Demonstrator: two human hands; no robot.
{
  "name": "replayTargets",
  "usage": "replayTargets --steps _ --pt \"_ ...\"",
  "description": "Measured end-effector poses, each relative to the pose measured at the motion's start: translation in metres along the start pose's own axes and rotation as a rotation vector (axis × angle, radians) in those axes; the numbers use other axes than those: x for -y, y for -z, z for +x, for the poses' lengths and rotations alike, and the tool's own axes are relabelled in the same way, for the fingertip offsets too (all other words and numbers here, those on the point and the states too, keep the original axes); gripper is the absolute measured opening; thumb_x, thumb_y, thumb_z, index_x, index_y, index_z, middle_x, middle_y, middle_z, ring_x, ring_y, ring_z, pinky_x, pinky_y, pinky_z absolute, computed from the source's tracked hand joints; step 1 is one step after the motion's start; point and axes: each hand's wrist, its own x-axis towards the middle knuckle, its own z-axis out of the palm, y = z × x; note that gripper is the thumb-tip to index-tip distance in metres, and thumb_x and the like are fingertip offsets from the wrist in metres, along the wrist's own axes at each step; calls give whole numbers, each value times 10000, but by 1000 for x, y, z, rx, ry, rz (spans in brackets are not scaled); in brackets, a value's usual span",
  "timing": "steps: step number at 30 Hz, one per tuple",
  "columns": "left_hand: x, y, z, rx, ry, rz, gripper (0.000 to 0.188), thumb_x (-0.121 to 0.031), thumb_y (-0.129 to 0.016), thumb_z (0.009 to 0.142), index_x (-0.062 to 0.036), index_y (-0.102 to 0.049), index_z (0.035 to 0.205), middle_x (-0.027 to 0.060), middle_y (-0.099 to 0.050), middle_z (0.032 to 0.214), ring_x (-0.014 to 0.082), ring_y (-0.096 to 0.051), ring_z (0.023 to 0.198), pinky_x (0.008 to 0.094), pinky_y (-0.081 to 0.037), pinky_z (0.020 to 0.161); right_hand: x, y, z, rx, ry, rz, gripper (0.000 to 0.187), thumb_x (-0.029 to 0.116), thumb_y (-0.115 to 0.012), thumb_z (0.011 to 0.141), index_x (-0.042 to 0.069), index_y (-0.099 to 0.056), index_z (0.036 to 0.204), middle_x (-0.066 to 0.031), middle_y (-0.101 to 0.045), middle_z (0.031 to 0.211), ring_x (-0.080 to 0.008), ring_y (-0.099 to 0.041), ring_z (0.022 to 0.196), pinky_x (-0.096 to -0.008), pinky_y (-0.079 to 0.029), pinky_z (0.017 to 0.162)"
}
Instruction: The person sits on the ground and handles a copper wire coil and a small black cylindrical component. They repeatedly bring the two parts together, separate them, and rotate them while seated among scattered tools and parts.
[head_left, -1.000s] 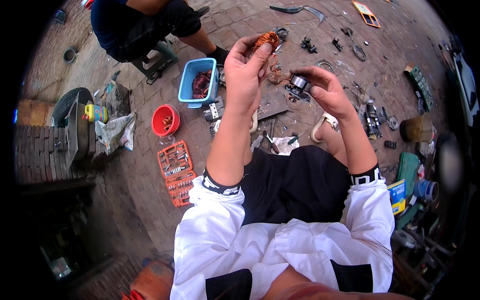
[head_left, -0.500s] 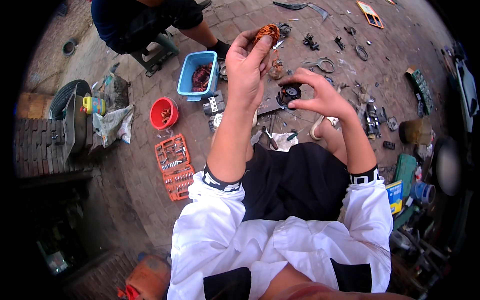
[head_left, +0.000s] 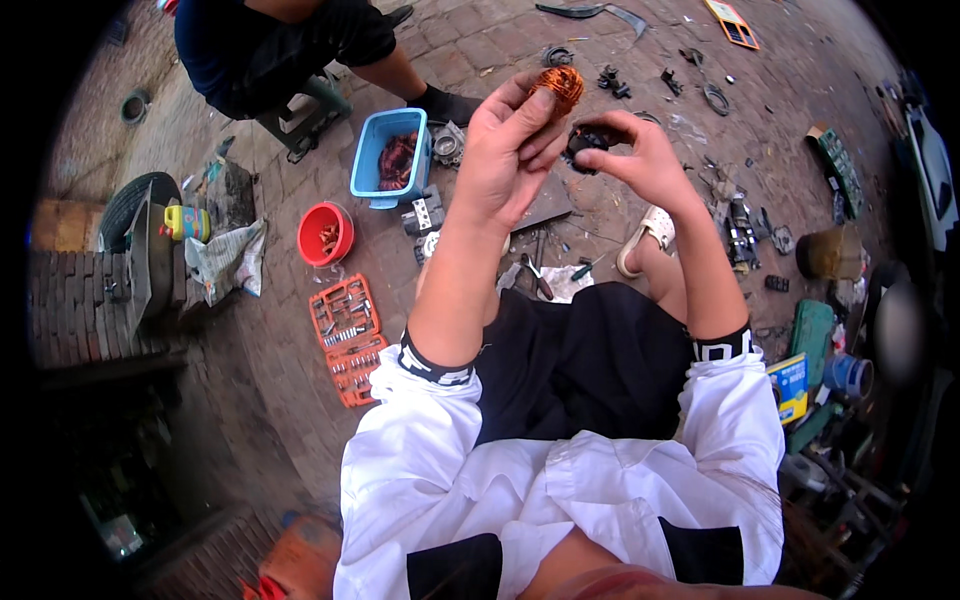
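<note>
My left hand [head_left: 505,145] is closed around a bundle of orange copper wire [head_left: 564,88], which sticks out above the thumb and fingertips. Just right of it, my right hand [head_left: 650,165] curls its thumb and fingers round a dark, roundish part [head_left: 586,148]; its far side is hidden by the fingers. The two hands are close together, raised over the ground in front of my knees. Beneath them, a flat dark metal plate [head_left: 542,208] lies near pliers [head_left: 540,278] and a white cloth or paper [head_left: 568,284].
A blue basin [head_left: 430,150] with reddish-brown wire and a red bucket [head_left: 303,245] with copper pieces stand to the left. Nearer lies an open orange socket set [head_left: 345,340]. A person [head_left: 300,45] sits on a stool at the upper left. Metal parts [head_left: 742,235] litter the right.
My right hand has moved up with the dark part, bringing it close beside the left hand. My left hand has shifted slightly right and down with the copper wire.
</note>
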Motion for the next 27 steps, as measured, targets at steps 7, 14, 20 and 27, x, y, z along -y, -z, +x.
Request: replayTargets --steps 7,14,20,27 --pt "-17 6 2 -258 -6 239 185 -93 -586 878 -14 -538 1039 21 -568 827 29 -303 479 175 -239 431 -19 20 -3 -1 -141 429 441 251 -659 817 5 -564 1171 -49 -602 1079 -130 -539 992 -273 -399 898" --pt "-27 20 3 -319 -146 298 166 -73 -592 872 4 -539 1008 19 -552 769 25 -308 473 180 -225 410 -9 22 -10 244 -48 542 645 373 -734 728 -50 -537 1173 -89 -573 1116 -177 -533 1061 -307 -387 943" --pt "-26 21 2 -346 -167 329 172 -65 -587 873 14 -532 1016 19 -548 771 21 -312 481 176 -226 412 10 15 -9 520 123 531 602 286 -747 705 -67 -555 1154 -106 -544 1105 -193 -498 1070 -310 -352 965" --pt "-21 20 6 -362 -159 326 208 -64 -605 862 23 -517 1030 14 -546 779 17 -322 491 175 -234 415 10 15 -11 510 115 590 580 272 -762 690 -52 -576 1134 -111 -560 1071 -204 -516 1044 -312 -371 943"
